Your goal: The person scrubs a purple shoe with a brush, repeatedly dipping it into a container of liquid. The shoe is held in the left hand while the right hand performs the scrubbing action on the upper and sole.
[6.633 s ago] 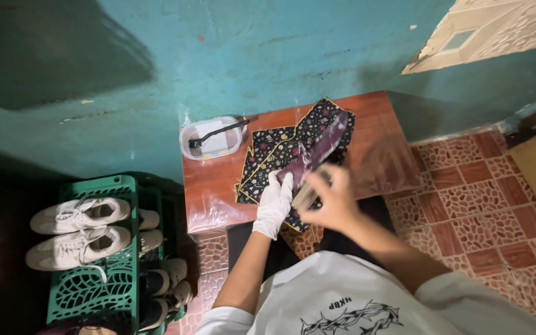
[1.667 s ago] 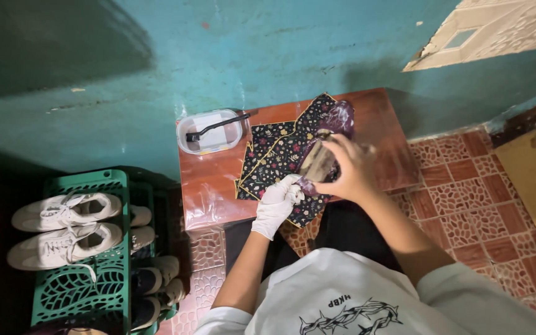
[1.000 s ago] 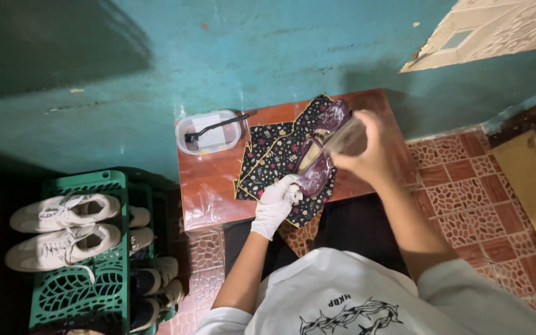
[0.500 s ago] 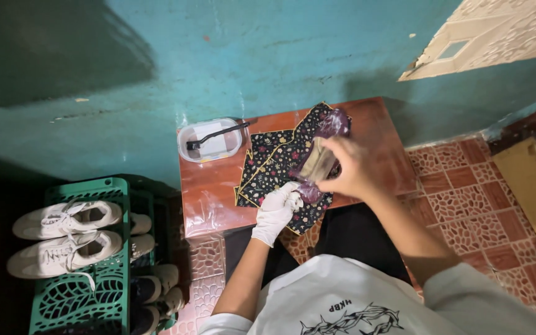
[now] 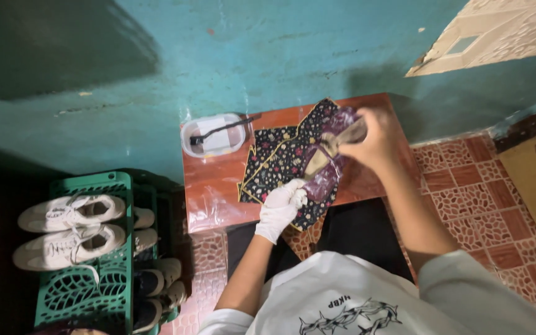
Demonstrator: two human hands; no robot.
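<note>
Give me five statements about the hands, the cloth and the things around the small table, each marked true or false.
1. The left hand wears a white glove. True.
2. The right hand is gloved too. False: it is bare.
3. The dark floral cloth lies on the reddish table. True.
4. The white container stands on the floor. False: it sits on the table's far left corner.
5. White sneakers rest on the green rack. True.

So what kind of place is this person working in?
Probably a room in a home, perhaps near an entrance: a green shoe rack with white sneakers, a patterned tiled floor, a teal painted wall and a small wooden table.
</note>
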